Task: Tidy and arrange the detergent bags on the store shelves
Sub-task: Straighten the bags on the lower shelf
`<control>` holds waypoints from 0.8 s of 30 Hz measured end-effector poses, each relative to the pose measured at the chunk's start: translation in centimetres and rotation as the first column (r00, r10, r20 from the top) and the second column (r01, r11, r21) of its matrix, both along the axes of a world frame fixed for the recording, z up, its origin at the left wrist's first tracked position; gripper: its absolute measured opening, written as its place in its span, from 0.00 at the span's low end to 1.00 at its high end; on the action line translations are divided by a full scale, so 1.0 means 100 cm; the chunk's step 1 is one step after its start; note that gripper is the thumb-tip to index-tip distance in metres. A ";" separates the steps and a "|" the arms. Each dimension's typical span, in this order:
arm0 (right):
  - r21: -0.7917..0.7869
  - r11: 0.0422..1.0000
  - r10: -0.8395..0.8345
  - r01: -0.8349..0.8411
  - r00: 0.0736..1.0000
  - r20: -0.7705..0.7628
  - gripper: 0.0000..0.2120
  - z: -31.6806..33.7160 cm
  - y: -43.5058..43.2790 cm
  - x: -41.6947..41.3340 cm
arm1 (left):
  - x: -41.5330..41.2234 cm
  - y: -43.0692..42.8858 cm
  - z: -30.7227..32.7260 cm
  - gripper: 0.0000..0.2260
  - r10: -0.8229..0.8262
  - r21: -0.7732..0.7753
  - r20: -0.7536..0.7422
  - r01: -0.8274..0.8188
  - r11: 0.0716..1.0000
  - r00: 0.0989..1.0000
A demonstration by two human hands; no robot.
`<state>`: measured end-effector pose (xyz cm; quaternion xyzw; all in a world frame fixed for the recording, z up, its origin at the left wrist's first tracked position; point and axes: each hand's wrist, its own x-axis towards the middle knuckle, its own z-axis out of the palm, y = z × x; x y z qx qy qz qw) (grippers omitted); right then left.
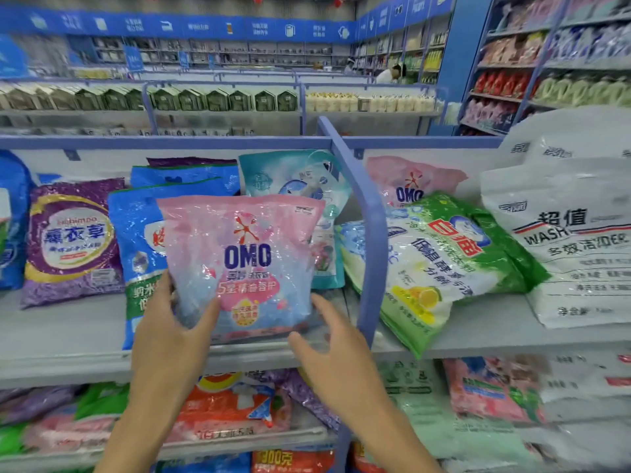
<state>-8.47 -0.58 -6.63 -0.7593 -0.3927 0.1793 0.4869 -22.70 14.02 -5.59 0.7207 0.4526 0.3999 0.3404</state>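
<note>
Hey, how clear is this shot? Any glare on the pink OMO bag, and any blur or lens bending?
Head view: small white glints speckle the pink OMO bag, though its logo is readable. Head view: the blue shelf divider bows in a curve, which looks like a wide-angle effect. Head view: the far shelves and the lower-shelf bags look soft, with print hard to read.

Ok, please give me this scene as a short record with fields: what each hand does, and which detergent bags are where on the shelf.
held item: pink OMO bag, upright, in front of the shelved bags
left hand: grips the bag's lower left corner, thumb on its front
right hand: fingers spread by the lower right corner; contact unclear
left of held bag: blue bag, then purple bag
behind it: teal bag
right of blue divider: second pink OMO bag, green bag, white bag
</note>
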 end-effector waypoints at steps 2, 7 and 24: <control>-0.002 0.998 0.067 -0.067 0.997 -0.038 0.25 -0.001 -0.022 0.005 | -0.002 -0.025 -0.005 0.32 0.080 -0.016 -0.109 -0.082 0.997 0.991; 0.036 0.997 0.071 -0.066 0.979 -0.190 0.09 -0.002 -0.097 0.060 | 0.032 -0.119 0.009 0.15 0.031 0.105 0.005 -0.031 0.994 1.000; 0.074 0.932 -0.226 0.356 0.726 -0.650 0.25 0.002 -0.137 0.249 | 0.302 -0.115 0.038 0.41 -0.163 0.074 -0.549 0.242 0.968 0.820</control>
